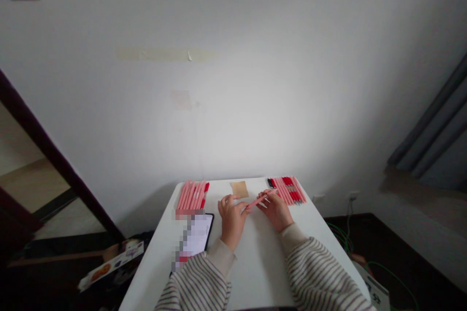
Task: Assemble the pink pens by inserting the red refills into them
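Both hands hold one pink pen (260,200) above the white table (255,262). My left hand (231,218) pinches its lower left end with closed fingers. My right hand (276,210) grips its upper right part, fingers curled round it. A row of pink pens (191,195) lies at the table's far left. Another row of pink and red pens (288,189) lies at the far right, just beyond my right hand.
A small brown card (240,189) lies at the table's far edge between the two rows. A phone with a blurred screen (195,239) rests to the left of my left arm. A printed box (111,263) sits on the floor at left. Green cables (343,238) trail at right.
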Available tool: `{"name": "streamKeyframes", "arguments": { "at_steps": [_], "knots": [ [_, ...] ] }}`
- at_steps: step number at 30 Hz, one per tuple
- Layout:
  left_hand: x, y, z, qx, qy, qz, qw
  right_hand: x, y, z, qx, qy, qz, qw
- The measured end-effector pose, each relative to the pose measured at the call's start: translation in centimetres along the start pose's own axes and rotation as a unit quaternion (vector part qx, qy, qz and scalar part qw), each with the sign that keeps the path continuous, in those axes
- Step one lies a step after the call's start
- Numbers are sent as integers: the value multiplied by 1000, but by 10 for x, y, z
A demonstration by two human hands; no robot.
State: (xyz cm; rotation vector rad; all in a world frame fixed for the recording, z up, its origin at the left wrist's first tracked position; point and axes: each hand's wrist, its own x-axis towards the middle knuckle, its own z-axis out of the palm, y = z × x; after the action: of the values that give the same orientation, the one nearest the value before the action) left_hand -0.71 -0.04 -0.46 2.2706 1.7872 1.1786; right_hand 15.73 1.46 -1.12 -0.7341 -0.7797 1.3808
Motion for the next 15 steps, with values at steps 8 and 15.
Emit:
{"name": "streamKeyframes", "arguments": {
  "at_steps": [8,15],
  "knots": [
    [-1,4,-2,1,-25,-1,1000,1,-4,-4,16,3,-54,998],
    [-8,1,4,45,-83,-13,995,-2,-13,-6,-3,1,-73,997]
  ]
}}
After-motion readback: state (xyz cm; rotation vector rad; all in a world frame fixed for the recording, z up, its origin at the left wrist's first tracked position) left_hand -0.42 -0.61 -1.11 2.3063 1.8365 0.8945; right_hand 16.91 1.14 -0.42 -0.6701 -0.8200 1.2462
